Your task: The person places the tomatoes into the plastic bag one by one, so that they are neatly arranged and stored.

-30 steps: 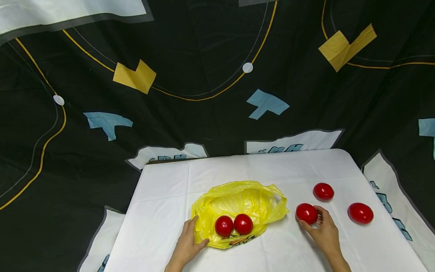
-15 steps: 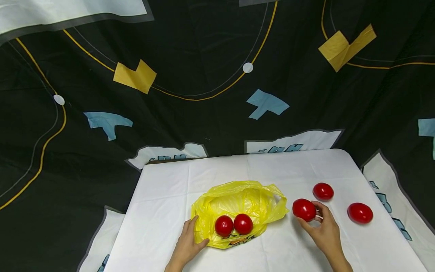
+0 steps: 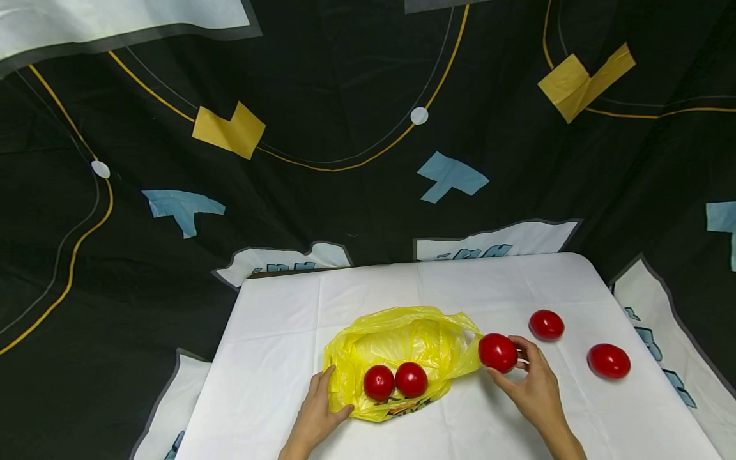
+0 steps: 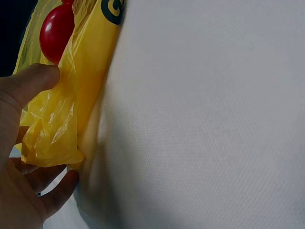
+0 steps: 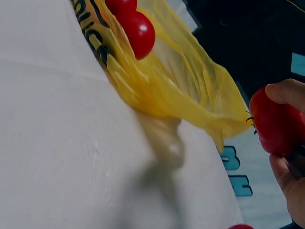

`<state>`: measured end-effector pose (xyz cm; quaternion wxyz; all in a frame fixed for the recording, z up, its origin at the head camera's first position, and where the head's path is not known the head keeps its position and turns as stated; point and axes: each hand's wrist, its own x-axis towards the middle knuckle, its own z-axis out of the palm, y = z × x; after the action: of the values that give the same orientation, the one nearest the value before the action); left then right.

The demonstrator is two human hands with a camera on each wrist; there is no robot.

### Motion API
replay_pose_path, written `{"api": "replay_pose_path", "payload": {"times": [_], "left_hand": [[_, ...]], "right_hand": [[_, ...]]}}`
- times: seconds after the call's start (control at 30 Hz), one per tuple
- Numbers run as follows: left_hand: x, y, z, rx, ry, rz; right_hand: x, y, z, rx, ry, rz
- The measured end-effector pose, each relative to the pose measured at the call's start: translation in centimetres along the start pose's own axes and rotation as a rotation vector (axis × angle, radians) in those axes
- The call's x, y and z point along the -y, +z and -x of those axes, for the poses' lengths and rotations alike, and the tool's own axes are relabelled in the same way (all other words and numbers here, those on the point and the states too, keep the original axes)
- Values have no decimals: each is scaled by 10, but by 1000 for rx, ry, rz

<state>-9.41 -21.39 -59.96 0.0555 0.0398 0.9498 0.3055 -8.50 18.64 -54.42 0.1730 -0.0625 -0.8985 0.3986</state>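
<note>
A yellow plastic bag (image 3: 402, 338) lies with its mouth spread on the white-covered table. Inside it two tomatoes, one on the left (image 3: 379, 383) and one on the right (image 3: 411, 379), sit side by side. My left hand (image 3: 319, 412) grips the bag's left end, thumb on the near side; in the left wrist view the bag's film (image 4: 52, 138) runs between thumb and fingers. My right hand (image 3: 537, 391) holds another tomato (image 3: 498, 352) at the bag's right edge. Green stem tips show on that tomato (image 5: 279, 121) in the right wrist view.
Two more tomatoes rest on the table's right side, one farther back (image 3: 546, 325) and one nearer the right edge (image 3: 609, 361). A black printed cloth (image 3: 345, 211) hangs behind the white table cover (image 3: 276, 332).
The right hand has moved left and slightly up with its tomato, from the table to the bag's right edge. The left hand and the bag have stayed in place.
</note>
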Motion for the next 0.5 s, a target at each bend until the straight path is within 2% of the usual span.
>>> {"api": "replay_pose_path", "payload": {"times": [0.5], "left_hand": [[1,1,0,1,4,-2]], "right_hand": [[17,29,-1,78,-120,-63]]}}
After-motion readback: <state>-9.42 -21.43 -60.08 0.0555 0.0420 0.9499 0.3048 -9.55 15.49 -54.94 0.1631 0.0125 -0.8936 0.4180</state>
